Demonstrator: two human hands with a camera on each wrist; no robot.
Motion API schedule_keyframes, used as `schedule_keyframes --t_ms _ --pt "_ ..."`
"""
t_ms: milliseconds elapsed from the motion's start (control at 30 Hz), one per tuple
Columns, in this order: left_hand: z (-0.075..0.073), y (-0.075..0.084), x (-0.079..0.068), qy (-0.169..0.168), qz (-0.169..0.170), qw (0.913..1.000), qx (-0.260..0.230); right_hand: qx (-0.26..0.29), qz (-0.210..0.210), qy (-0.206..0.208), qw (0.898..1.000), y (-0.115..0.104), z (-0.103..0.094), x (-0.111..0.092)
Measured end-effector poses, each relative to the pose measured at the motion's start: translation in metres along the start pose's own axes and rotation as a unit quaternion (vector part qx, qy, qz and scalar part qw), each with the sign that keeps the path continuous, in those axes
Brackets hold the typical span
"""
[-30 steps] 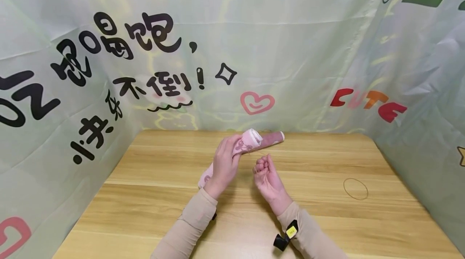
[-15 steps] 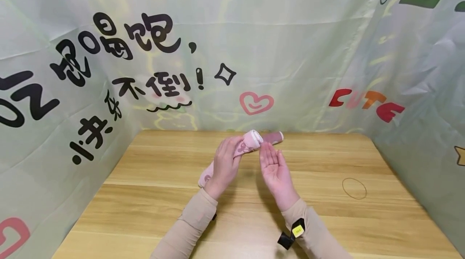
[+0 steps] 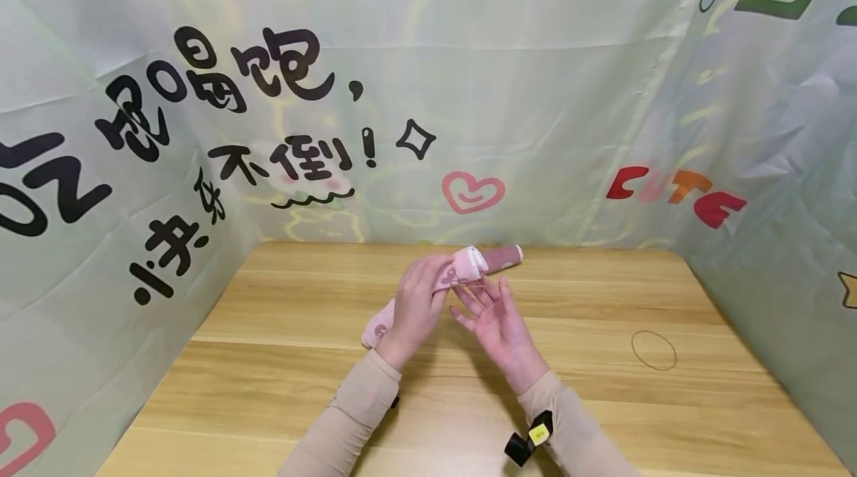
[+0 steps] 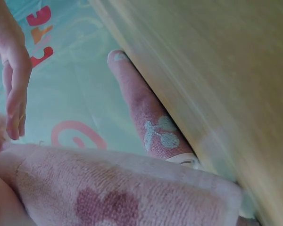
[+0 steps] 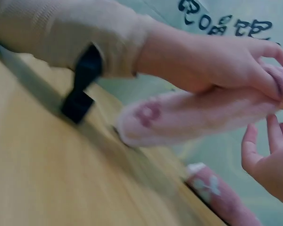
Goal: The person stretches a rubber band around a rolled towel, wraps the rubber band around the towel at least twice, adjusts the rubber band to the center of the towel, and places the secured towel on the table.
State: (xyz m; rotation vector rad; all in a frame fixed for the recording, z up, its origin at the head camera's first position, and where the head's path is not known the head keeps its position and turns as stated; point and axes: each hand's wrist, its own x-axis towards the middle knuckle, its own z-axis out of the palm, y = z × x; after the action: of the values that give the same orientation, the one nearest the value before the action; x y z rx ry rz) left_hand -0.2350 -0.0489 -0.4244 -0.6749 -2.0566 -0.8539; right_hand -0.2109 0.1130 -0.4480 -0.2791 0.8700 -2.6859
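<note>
Toward the table's (image 3: 589, 298) far side, a pink roll (image 3: 465, 266) is gripped

Compared with half a second ago, the right hand (image 3: 498, 332) has spread its fingers under the roll's white-edged far end — they were held together, palm up, beside it. I judge that this brings both hands to work at the same roll. The left hand (image 3: 416, 306) grasps the roll, which slants from near left to far right. The right fingers are parted and loosely bent, released; a fine line by them may be a band — I cannot tell, nor whether they touch the roll. At the far side lies a mauve roll (image 3: 504, 259); on the right, a thin loop (image 3: 632, 347) lies flat. No container shows.
</note>
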Motion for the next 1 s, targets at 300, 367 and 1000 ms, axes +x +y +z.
schedule_keyframes --t_ms 300,367,1000 --pt "0.000 -0.001 -0.003 -0.071 0.017 0.9973 0.005 -0.142 -0.029 0.010 0.989 -0.026 -0.008 0.001" --pt "-0.001 -0.001 -0.002 -0.087 0.028 0.9958 0.007 -0.174 -0.033 0.009 0.984 -0.031 -0.009 0.001" --pt "-0.001 -0.004 -0.003 -0.197 0.088 0.9764 -0.001 -0.574 -0.058 0.055 0.815 -0.048 -0.008 0.002"
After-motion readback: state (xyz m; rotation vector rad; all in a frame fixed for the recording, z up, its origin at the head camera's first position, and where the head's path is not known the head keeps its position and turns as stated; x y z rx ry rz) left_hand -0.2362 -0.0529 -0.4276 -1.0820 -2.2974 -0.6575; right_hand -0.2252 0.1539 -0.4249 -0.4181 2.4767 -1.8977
